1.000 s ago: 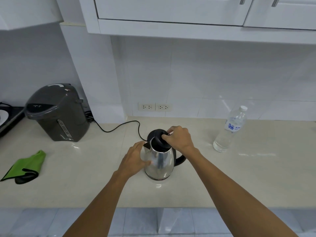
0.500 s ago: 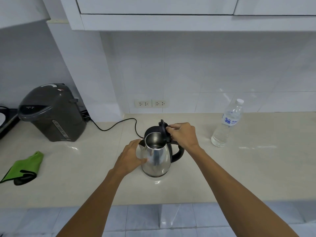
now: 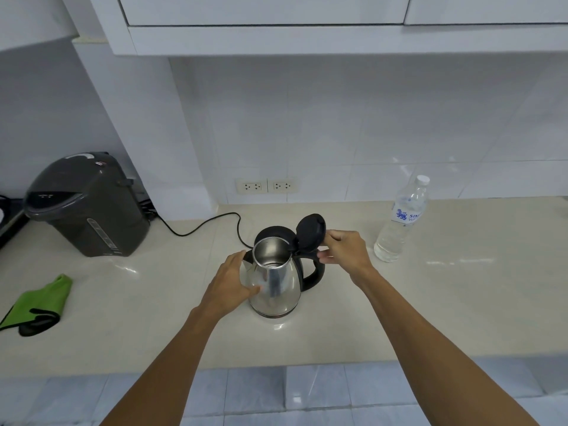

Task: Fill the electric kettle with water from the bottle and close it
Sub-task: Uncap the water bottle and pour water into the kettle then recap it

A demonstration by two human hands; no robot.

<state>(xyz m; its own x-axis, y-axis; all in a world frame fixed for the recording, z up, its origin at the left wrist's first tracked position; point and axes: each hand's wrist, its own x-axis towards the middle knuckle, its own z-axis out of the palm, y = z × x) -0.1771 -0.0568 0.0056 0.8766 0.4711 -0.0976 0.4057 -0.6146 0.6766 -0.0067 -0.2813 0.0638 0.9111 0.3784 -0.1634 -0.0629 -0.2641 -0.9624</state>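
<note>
A steel electric kettle (image 3: 276, 284) with a black handle stands in the middle of the counter. Its black lid (image 3: 311, 231) is swung up and back on its hinge, and the steel inside shows. My left hand (image 3: 231, 279) lies flat against the kettle's left side and steadies it. My right hand (image 3: 345, 251) pinches the raised lid's edge just above the handle. A clear water bottle (image 3: 401, 223) with a white cap stands upright to the right, apart from both hands.
A dark grey hot-water dispenser (image 3: 83, 204) stands at the back left, its black cord (image 3: 199, 227) running across the beige counter (image 3: 445, 302) toward the kettle. A green cloth (image 3: 38, 302) lies at the left edge. Wall sockets (image 3: 266, 186) sit behind; white cupboards hang overhead.
The kettle's lid was closed under my right hand a second ago; it has been lifted and now stands fully open. My left hand stayed on the kettle's side.
</note>
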